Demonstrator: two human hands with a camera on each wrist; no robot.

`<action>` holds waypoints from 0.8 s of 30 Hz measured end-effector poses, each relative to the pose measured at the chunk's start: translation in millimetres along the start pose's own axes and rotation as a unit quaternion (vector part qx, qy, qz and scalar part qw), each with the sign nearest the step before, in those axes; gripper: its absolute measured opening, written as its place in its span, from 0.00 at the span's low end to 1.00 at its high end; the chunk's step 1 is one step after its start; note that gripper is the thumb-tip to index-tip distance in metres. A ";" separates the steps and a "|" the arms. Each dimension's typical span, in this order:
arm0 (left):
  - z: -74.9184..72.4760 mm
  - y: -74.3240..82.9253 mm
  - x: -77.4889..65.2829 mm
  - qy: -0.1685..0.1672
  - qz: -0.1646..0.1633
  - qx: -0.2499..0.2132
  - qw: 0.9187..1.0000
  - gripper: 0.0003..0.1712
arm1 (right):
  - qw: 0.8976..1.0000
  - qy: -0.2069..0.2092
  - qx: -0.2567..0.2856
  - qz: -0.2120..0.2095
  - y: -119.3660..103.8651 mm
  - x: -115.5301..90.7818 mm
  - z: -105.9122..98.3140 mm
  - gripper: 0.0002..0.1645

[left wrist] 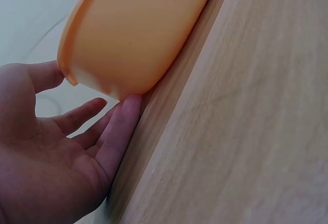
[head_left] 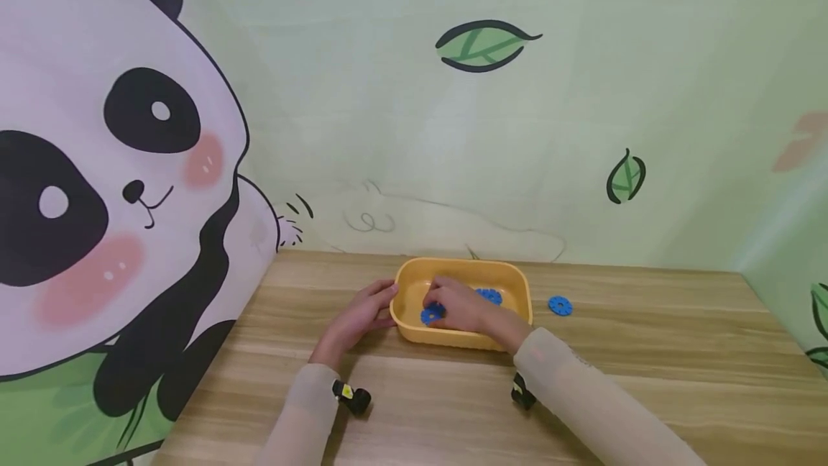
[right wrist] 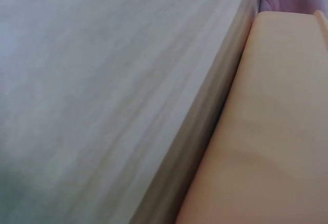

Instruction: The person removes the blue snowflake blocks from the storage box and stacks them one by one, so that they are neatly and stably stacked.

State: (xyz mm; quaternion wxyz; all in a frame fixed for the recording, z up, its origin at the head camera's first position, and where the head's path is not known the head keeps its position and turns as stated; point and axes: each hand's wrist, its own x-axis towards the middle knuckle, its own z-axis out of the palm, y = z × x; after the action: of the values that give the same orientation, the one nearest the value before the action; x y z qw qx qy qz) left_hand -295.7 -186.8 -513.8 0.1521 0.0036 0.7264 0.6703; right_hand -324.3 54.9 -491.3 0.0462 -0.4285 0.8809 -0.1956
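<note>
Taking the yellow basket as a clock face with 12 at its far side, a blue slotted disc lies inside it, a little below 9 o'clock, right at the fingertips of the right hand. That forearm crosses the rim near 5 o'clock. The right grip is bent down at the disc, but the fingers hide the contact, so I cannot tell whether it is pinched. The left hand is at the basket's 9 o'clock end; its grip is loose, one digit touching the rim and others meeting the wall low down, steadying rather than clenching. More blue discs sit inside towards 2 o'clock, and a loose disc lies flat on the table just outside the 3 o'clock end. The discs look like thin, stiff plastic: very light, hardly fragile, perhaps a bit slick when flat. Best taken by opposite edges between thumb and forefinger, the notches giving some bite. The basket seems light and slightly flexible, likely to slide if nudged, and is best held by its lip at 9 or 3 o'clock.
</note>
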 end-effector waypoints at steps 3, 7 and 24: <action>-0.5 2.0 0.6 0.000 -0.001 0.002 1.000 0.33 | 1.000 0.000 0.007 0.003 1.2 1.2 -2.1 0.18; -0.7 3.4 -0.9 0.001 -0.008 0.008 1.000 0.34 | 1.000 -0.003 0.009 0.000 0.9 2.1 -2.3 0.17; 0.6 4.1 -2.6 0.003 -0.002 0.011 1.000 0.34 | 0.998 0.022 -0.043 -0.032 -2.4 1.4 -1.4 0.17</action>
State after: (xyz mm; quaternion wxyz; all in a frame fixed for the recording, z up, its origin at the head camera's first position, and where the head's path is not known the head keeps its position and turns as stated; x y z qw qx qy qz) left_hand -294.0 -186.4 -509.2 0.1512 0.0015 0.7339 0.6622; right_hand -323.7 53.0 -489.0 0.0019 -0.4541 0.8749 -0.1683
